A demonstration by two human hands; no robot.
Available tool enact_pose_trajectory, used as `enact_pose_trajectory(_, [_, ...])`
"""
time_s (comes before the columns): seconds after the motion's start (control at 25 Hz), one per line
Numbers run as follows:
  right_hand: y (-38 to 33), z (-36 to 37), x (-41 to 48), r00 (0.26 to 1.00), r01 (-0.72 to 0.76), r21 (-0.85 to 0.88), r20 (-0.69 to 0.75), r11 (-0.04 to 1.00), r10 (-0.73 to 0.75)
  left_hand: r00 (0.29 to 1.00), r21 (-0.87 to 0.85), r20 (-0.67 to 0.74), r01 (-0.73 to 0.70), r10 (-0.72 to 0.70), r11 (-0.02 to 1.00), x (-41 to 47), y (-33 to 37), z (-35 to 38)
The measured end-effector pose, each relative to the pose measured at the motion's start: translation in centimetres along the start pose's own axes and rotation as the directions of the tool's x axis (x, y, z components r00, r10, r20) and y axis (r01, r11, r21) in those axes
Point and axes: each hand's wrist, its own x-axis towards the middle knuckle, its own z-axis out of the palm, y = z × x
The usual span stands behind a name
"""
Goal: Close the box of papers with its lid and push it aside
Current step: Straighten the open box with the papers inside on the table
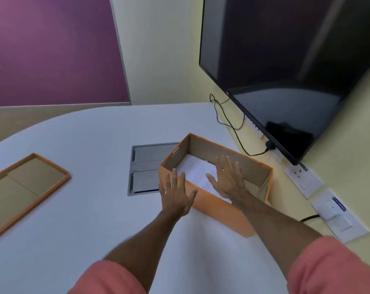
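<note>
Beside box (218, 211) edge, lid (25, 187) apart

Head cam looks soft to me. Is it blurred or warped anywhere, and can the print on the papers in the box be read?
Head view: soft overall, with the left hand and right hand slightly smeared; wide-angle lens bends the table edge and tilts the dark screen, which reflects the room; print on the papers inside the open box is too blurred to read; the lid is clear enough.

One orange box (220, 211), one lid (27, 187), one stack of papers (195, 170), two hands, left (176, 194) and right (228, 177), one bench (84, 134), one screen (285, 60), two wall sockets (302, 179).
</note>
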Motion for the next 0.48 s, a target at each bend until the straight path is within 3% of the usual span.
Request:
enact_pose_trajectory(0.12, [2.3,0.6,2.8,0.999,-0.043,-0.07,0.001,0.997,0.043,0.994,-0.089,0.035,0.106,-0.103,0.99,1.0,1.9,1.8])
enact_pose_trajectory(0.28, [4.9,1.9,6.5,0.993,-0.086,-0.111,0.073,0.99,0.095,0.957,-0.313,0.096,0.291,-0.275,0.904,2.2,4.6,3.7])
enact_pose_trajectory(0.48, [6.8,2.8,9.7,0.968,-0.128,-0.116,0.2,0.985,0.15,0.931,-0.372,0.112,0.362,-0.346,0.855,3.3,5.4,5.2])
